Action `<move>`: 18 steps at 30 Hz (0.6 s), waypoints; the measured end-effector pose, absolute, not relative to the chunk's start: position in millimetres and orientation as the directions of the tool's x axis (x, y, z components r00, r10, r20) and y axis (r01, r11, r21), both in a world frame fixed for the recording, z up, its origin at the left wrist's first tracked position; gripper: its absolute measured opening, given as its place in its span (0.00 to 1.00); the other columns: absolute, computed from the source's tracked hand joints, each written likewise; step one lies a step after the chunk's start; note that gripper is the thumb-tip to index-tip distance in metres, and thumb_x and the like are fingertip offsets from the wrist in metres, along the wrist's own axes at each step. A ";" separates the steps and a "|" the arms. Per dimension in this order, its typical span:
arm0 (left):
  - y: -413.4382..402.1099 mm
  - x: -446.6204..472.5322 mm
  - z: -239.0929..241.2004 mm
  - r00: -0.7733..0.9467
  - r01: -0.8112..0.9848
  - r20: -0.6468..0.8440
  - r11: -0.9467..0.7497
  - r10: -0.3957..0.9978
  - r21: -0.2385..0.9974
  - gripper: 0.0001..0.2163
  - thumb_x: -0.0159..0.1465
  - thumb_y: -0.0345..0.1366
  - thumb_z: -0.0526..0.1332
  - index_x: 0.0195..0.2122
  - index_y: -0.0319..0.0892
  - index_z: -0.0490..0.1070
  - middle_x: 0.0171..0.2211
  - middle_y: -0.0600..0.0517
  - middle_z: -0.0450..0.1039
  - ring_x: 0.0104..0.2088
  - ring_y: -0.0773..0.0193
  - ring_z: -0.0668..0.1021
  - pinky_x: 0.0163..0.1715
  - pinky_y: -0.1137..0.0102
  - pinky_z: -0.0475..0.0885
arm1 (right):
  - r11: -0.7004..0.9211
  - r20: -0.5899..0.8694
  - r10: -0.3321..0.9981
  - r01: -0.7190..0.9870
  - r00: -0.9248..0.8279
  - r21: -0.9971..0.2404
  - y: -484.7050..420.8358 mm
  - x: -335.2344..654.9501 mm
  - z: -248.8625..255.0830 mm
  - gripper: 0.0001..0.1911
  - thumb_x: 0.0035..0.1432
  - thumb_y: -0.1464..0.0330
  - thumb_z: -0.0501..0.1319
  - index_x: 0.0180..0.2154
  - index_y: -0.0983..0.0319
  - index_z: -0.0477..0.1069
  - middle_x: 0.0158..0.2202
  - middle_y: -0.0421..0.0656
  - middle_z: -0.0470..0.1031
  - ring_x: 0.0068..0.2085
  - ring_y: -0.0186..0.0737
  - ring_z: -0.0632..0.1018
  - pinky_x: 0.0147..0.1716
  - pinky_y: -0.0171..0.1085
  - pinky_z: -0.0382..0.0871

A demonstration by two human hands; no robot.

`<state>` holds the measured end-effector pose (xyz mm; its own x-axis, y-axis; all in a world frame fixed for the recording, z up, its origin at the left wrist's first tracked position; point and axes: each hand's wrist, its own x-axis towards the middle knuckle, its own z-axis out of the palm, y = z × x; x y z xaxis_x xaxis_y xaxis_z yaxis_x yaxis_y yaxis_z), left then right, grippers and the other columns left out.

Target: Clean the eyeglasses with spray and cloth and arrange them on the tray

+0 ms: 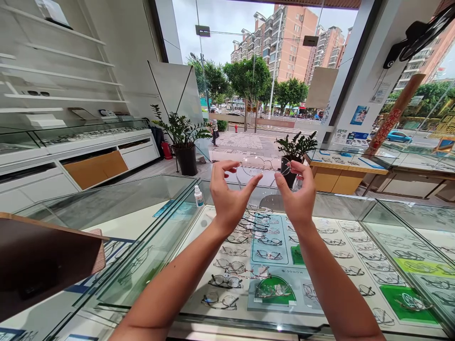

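Glasses (268,162): thin wire frame, clear round lenses; raised between hands, clear of table (220,321). Left hand (229,199), right hand (297,196): fingers pinching opposite frame ends. Judged light, springy, fragile; lenses slippery, easily smudged. Best hold: outer ends near hinges, evenly.

Room above showcase (194,248), bottle (198,197) leftward

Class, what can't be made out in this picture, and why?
All in the head view:
Markings on the glasses held by the left hand and right hand: too small.
Words on the white bottle: too small.
Green square's right part: hidden by the right forearm.
Rest of the fan: cut off by the right edge.
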<state>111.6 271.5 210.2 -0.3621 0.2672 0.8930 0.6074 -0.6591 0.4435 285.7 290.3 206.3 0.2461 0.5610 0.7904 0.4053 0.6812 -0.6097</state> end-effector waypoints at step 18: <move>279.4 100.1 212.7 -0.246 0.723 0.960 -0.634 0.131 0.272 0.24 0.61 0.49 0.77 0.54 0.48 0.74 0.50 0.46 0.79 0.53 0.51 0.80 0.50 0.53 0.78 | 0.674 0.755 0.631 0.356 0.177 -0.647 295.0 287.1 206.7 0.26 0.60 0.53 0.72 0.55 0.57 0.73 0.57 0.51 0.81 0.56 0.53 0.80 0.58 0.55 0.71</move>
<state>100.1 279.4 212.7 -0.2461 0.1313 0.9603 0.7234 -0.6345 0.2721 287.1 295.0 206.7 0.1774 0.6311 0.7552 0.3564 0.6741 -0.6470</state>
